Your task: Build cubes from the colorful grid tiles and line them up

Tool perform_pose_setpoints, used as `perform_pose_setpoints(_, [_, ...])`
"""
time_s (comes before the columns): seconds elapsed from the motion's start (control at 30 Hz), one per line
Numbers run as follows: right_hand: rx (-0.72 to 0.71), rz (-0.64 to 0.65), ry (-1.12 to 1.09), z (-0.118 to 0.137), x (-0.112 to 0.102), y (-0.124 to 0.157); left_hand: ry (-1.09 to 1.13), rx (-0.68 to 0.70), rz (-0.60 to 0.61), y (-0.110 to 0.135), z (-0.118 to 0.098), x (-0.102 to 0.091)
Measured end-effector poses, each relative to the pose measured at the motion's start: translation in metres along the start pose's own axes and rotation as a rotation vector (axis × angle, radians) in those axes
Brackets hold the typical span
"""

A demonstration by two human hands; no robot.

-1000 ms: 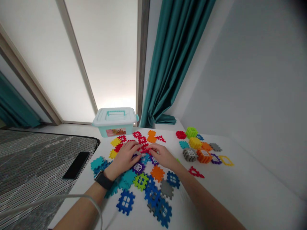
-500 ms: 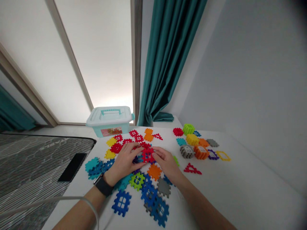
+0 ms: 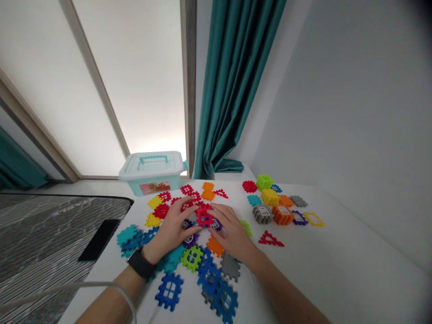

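My left hand (image 3: 172, 229) and my right hand (image 3: 229, 235) meet over a red waffle-shaped plastic building block (image 3: 204, 217), with fingertips of both pressed on its sides. A purple block with a window pattern (image 3: 191, 240) lies partly under my left hand. Scattered around my hands are flat interlocking blocks in several colours, including a blue window block (image 3: 169, 291) and a lime green one (image 3: 191, 258). Part of the pile under my palms is hidden.
A mint plastic storage box with a lid (image 3: 151, 173) stands at the far edge of the white table (image 3: 324, 265). More blocks, some joined into cubes (image 3: 272, 207), lie to the right. A black phone (image 3: 99, 240) rests on the grey mattress at left.
The red block has dropped slightly lower between my hands, and my right hand has closed in over it. The whole view has shifted a little as my head moved.
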State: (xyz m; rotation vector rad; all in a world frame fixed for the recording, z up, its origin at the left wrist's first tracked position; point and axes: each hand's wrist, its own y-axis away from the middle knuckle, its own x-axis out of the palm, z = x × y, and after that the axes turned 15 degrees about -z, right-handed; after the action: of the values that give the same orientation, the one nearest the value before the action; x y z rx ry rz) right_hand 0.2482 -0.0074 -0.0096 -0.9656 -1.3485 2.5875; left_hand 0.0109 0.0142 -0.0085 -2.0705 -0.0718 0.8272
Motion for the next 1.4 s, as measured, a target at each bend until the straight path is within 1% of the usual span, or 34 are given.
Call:
perform_pose_setpoints(0.1, [-0.005, -0.009, -0.013, -0.0013, 0.0004, 0.0011, 0.002, 0.021, -0.002, -0.0009, -0.0028, -0.0003])
perform_pose_setpoints(0.4, [0.079, -0.027, -0.038, 0.002, 0.0013, -0.0002, 0.006, 0.005, -0.023, -0.0007, -0.0036, 0.0017])
perform_pose_setpoints(0.67, [0.154, -0.129, 0.013, 0.0002, -0.0018, 0.0007, -0.001, 0.011, -0.035, -0.0022, 0.0006, -0.0003])
perform_pose_setpoints(0.9, [0.162, -0.101, 0.025, -0.0034, -0.0011, 0.002, 0.019, -0.013, -0.015, -0.0003, -0.0007, 0.0018])
perform_pose_setpoints(1.0, [0.152, -0.107, 0.041, -0.0045, -0.0011, 0.0017, 0.018, -0.018, -0.005, 0.0004, 0.0008, 0.0035])
perform_pose_setpoints(1.2, [0.051, -0.1, 0.086, -0.0053, -0.0044, 0.0002, 0.012, -0.028, 0.063, -0.0008, -0.0022, 0.0006])
perform_pose_setpoints(1.3, [0.026, -0.106, 0.087, -0.0051, -0.0052, -0.0006, 0.035, -0.053, 0.063, -0.0023, -0.0048, -0.0019])
perform_pose_setpoints(1.4, [0.031, -0.129, 0.08, -0.0041, -0.0049, -0.0008, 0.045, -0.048, 0.049, -0.003, -0.0046, -0.0024])
